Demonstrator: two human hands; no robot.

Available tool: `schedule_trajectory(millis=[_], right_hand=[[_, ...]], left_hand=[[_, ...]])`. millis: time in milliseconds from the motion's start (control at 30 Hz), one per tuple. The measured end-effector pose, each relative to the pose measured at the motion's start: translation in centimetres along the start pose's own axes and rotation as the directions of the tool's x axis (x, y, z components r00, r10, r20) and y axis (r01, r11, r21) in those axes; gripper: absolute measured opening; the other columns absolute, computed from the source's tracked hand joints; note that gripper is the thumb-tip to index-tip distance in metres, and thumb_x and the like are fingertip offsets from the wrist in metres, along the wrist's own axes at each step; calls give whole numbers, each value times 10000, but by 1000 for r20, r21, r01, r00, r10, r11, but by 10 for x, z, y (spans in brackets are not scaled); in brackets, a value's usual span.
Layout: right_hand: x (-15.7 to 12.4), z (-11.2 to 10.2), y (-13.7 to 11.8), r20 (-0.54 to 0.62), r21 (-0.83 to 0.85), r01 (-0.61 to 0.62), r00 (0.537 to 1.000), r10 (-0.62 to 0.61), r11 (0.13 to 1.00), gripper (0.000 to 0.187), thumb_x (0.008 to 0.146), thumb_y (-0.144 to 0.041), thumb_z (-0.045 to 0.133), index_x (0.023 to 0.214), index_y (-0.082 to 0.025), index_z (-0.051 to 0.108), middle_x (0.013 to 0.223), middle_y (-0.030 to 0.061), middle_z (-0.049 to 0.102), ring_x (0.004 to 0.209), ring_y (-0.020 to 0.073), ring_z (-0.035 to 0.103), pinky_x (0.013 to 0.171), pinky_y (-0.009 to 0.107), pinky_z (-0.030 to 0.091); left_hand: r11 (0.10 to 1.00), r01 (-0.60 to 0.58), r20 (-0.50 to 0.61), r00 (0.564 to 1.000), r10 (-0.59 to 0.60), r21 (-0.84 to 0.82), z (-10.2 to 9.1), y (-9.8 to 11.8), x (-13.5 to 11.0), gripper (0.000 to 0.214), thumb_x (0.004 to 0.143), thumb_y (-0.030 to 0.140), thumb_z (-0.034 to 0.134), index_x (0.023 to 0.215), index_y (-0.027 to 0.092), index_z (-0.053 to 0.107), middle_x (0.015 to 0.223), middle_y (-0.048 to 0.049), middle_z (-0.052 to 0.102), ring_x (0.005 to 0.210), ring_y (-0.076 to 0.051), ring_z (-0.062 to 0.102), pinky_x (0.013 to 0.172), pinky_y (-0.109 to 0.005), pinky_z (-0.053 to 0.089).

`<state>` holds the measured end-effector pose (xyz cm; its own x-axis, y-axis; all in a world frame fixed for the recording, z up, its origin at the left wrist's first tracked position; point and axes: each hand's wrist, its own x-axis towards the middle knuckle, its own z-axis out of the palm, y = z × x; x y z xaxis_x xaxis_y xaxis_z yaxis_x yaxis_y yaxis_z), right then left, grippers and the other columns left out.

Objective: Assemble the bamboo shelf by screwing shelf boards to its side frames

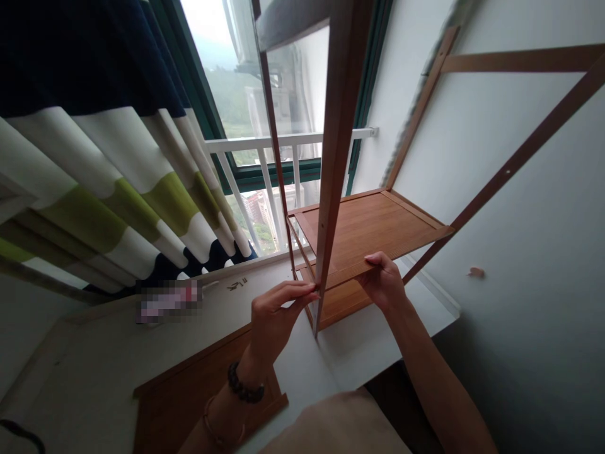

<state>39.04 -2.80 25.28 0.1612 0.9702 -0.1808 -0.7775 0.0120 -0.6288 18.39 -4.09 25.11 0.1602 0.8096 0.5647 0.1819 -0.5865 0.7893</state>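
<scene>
A brown wooden shelf rack stands before me, its near upright post point(331, 164) rising past the top of the view. My right hand point(384, 280) grips the front edge of the upper shelf board point(378, 224), thumb on top and fingers beneath. At the joint of that board and the post, my left hand point(278, 315) is pinched closed with its fingertips against the post. Whatever lies between those fingertips is too small or hidden to make out. Below, a lower shelf board point(343, 302) is partly covered by the upper one and my hands.
A loose wooden panel point(189, 391) lies on the white ledge point(94, 353) at the lower left. Several small screws point(236, 285) and a blurred pinkish item point(167, 302) lie near the striped curtain point(142, 189). A white railing point(255, 144) crosses the window behind the rack.
</scene>
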Motion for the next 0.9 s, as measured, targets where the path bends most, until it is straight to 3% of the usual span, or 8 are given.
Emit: schedule_trajectory(millis=[167,333,500,900], right_hand=[[-1,3,-1,-26,-1,-19,999,19,1000,95,580,-99,520,521,-169,496,510,-31,553,621,139,591,605,268,544],[-1,5,-2,-38,3,-29,999,29,1000,99,583,-95,511,518,-166,488,519,-28,560,618,133,590,598,260,546],[1,-3,1,1,11,-18,1000,18,1000,97,603,-104,495,532,-170,488,547,-25,578,649,138,603,618,267,548],[0,-5,0,46,12,6,999,-6,1000,91,590,-99,495,542,-175,500,556,-19,599,695,163,621,633,288,550]], left_hand=[[979,139,104,987,-124,-149,-4,1,8,124,666,243,698,755,160,678,758,-33,686,681,-149,645,639,-247,551],[921,351,310,906,-288,-171,-11,7,27,174,626,263,724,721,131,661,684,-32,683,635,-155,648,621,-247,553],[900,399,429,854,-295,-175,-14,9,39,148,619,222,727,703,125,652,694,-25,678,649,-143,644,642,-238,551],[886,365,389,889,-240,-287,-9,-9,20,208,602,206,740,772,136,643,780,-24,661,714,-149,640,673,-259,562]])
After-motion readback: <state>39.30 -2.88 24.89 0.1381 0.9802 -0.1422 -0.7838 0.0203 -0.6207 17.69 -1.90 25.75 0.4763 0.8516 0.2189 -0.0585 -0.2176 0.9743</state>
